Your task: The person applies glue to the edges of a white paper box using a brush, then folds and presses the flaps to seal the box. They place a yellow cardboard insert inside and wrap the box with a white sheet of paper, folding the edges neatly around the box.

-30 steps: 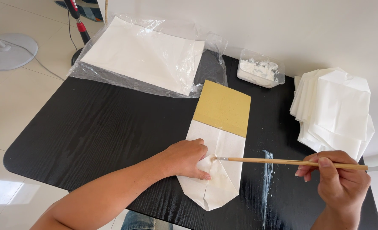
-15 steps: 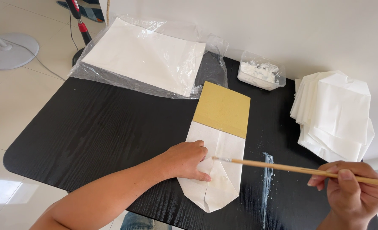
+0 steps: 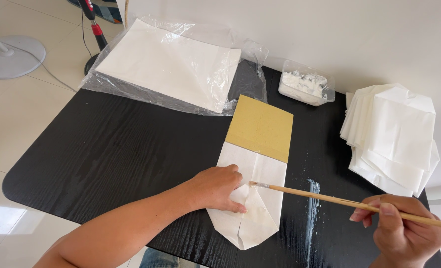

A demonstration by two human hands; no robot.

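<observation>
On the black desk (image 3: 106, 149), near its front edge: a folded white paper bag (image 3: 250, 208) over a tan cardboard insert (image 3: 261, 126). The left hand (image 3: 215, 188) lies flat on the bag's left flap, fingers spread, holding nothing. The right hand (image 3: 404, 233), at the front right corner, has its grip closed on a wooden brush (image 3: 339, 201); the bristle tip touches the fold. White glue streak (image 3: 310, 213) just right of the bag. Bare desk lies to the left. Behind: plastic-wrapped paper sheets (image 3: 166, 64), tub of paste (image 3: 305, 88). Right edge: stack of finished bags (image 3: 394, 134).
</observation>
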